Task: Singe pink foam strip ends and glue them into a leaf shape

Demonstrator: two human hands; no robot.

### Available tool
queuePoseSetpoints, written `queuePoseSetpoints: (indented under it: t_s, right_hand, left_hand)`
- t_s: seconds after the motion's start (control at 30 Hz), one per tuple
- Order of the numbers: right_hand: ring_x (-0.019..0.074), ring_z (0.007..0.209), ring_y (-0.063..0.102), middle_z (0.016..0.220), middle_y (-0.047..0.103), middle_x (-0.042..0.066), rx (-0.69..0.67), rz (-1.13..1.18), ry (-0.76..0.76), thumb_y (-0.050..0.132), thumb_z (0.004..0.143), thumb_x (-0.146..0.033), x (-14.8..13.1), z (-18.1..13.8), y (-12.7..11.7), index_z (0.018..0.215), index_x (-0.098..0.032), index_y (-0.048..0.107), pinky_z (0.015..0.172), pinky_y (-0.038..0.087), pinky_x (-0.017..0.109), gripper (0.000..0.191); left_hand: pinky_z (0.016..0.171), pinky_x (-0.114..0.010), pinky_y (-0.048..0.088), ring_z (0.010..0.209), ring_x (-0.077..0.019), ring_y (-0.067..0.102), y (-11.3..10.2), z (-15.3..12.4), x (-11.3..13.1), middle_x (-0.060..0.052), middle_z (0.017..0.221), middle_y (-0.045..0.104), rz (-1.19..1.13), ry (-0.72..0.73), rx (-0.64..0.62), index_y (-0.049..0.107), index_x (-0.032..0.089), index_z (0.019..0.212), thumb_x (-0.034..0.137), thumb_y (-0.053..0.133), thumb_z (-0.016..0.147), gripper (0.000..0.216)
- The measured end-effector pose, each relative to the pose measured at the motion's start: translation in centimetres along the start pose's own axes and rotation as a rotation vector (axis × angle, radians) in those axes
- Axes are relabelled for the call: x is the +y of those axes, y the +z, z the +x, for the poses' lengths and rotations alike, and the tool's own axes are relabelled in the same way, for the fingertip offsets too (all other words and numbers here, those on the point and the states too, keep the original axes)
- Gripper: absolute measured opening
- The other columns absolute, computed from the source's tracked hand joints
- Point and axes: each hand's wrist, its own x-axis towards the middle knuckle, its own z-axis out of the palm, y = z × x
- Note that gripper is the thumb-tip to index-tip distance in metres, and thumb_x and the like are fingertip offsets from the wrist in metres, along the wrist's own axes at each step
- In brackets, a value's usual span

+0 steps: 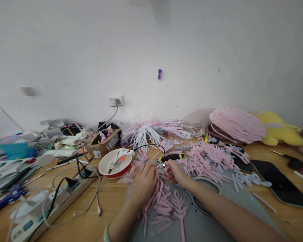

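My right hand (176, 173) is closed around a small lighter (168, 170), and a flame (163, 165) shows at its top. Close beside it on the left, my left hand (145, 179) has its fingers curled downward; what they grip is hidden behind the hand. Below the hands lie cut pink pipe cleaners (164, 205) on a grey mat (212, 222). A leaf-shaped piece of pink pipe cleaner (179, 208) lies flat there. Scissors with grey handles (218, 189) lie partly under my right forearm. Behind the hands is a black and yellow tool handle (172, 157).
A red-and-white bowl (102, 167) holds a glue gun (125, 153). At left, a power strip (57, 205) and loose cables cross the table. A phone (280, 183) lies at right. Bundles of white pipe cleaners (145, 134) and a yellow plush toy (280, 129) sit along the wall.
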Motion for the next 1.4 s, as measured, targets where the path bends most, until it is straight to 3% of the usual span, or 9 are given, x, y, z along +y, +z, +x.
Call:
queuePoseSetpoints:
  t_s: [0.53, 0.7, 0.77, 0.83, 0.9, 1.03, 1.13, 1.3, 1.4]
  right_hand:
    - [0.0043, 0.031, 0.011, 0.038, 0.019, -0.008, 0.008, -0.003, -0.029, 0.016, 0.08, -0.056, 0.3, 0.1, 0.2, 0.048, -0.018, 0.034, 0.034, 0.004, 0.019, 0.053]
    - [0.0044, 0.031, 0.014, 0.038, 0.022, -0.007, 0.039, 0.048, -0.054, 0.015, 0.078, -0.063, -2.8, -1.6, 0.2, 0.048, -0.018, 0.037, 0.033, 0.006, 0.018, 0.058]
    - [0.0063, 0.033, 0.022, 0.04, 0.028, -0.006, 0.183, 0.004, -0.317, 0.017, 0.08, -0.06, -4.8, -3.5, -1.1, 0.051, -0.019, 0.039, 0.033, 0.013, 0.018, 0.055]
    - [0.0088, 0.037, 0.029, 0.041, 0.034, -0.005, 0.358, -0.225, -0.604, 0.02, 0.084, -0.052, -6.3, -5.7, -3.3, 0.054, -0.02, 0.044, 0.034, 0.021, 0.018, 0.05]
    - [0.01, 0.04, 0.034, 0.041, 0.04, -0.004, 0.454, -0.514, -0.738, 0.024, 0.085, -0.045, -6.7, -7.5, -6.0, 0.054, -0.019, 0.049, 0.034, 0.026, 0.019, 0.048]
    - [0.0092, 0.054, 0.051, 0.067, 0.058, 0.0, 0.459, -0.79, -0.683, 0.044, 0.086, -0.034, -6.7, -9.5, -11.1, 0.076, -0.011, 0.06, 0.048, 0.043, 0.021, 0.03]
    - [0.0093, 0.065, 0.055, 0.081, 0.061, 0.001, 0.525, -0.931, -0.659, 0.044, 0.087, -0.033, -7.1, -11.3, -13.8, 0.083, -0.012, 0.061, 0.057, 0.047, 0.021, 0.028]
    - [0.0076, 0.053, 0.05, 0.064, 0.058, -0.001, 0.637, -0.789, -0.655, 0.047, 0.085, -0.029, -6.1, -16.2, -16.1, 0.072, -0.013, 0.059, 0.05, 0.042, 0.02, 0.024]
    - [0.0089, 0.039, 0.029, 0.039, 0.036, -0.006, 0.739, -0.524, -0.685, 0.038, 0.084, -0.03, -5.1, -18.4, -16.2, 0.049, -0.022, 0.045, 0.036, 0.029, 0.019, 0.036]
  left_hand:
    - [0.078, -0.034, 0.034, 0.082, -0.0201, 0.055, -0.1, 0.2, 0.1, -0.004, 0.083, 0.065, -0.099, -0.076, -0.004, 0.058, 0.019, 0.077, 0.014, 0.049, 0.079, 0.01]
    - [0.081, -0.038, 0.031, 0.083, -0.0211, 0.058, 0.0, 0.5, 0.0, -0.003, 0.084, 0.067, -0.231, -0.25, -0.026, 0.058, 0.02, 0.077, 0.016, 0.052, 0.077, 0.008]
    - [0.081, -0.039, 0.03, 0.083, -0.0213, 0.059, 0.1, 0.5, -0.1, -0.003, 0.085, 0.067, -0.277, -0.317, -0.052, 0.059, 0.02, 0.077, 0.017, 0.052, 0.077, 0.008]
    - [0.081, -0.039, 0.03, 0.084, -0.0215, 0.059, 0.2, 0.6, -0.2, -0.004, 0.086, 0.067, -0.318, -0.363, -0.078, 0.059, 0.02, 0.076, 0.017, 0.051, 0.077, 0.009]
    - [0.08, -0.039, 0.03, 0.085, -0.0219, 0.059, 0.3, 0.6, -0.2, -0.004, 0.085, 0.067, -0.358, -0.391, -0.104, 0.058, 0.02, 0.075, 0.017, 0.049, 0.077, 0.01]
    - [0.08, -0.039, 0.032, 0.085, -0.0223, 0.057, 0.5, 0.8, -0.1, -0.004, 0.081, 0.066, -0.486, -0.444, -0.129, 0.056, 0.019, 0.071, 0.02, 0.047, 0.077, 0.011]
    - [0.074, -0.033, 0.039, 0.075, -0.02, 0.056, 0.4, 0.9, 0.2, -0.003, 0.072, 0.061, -0.68, -0.468, -0.096, 0.054, 0.019, 0.067, 0.027, 0.046, 0.077, 0.015]
    - [0.072, -0.028, 0.04, 0.076, -0.0189, 0.053, -0.2, 1.7, 1.4, -0.002, 0.074, 0.059, -0.933, -0.537, -0.156, 0.054, 0.019, 0.065, 0.033, 0.051, 0.075, 0.018]
    - [0.068, -0.025, 0.039, 0.07, -0.0171, 0.051, 0.3, 3.0, 2.8, 0.0, 0.069, 0.057, -1.119, -0.655, -0.244, 0.056, 0.018, 0.066, 0.036, 0.055, 0.072, 0.019]
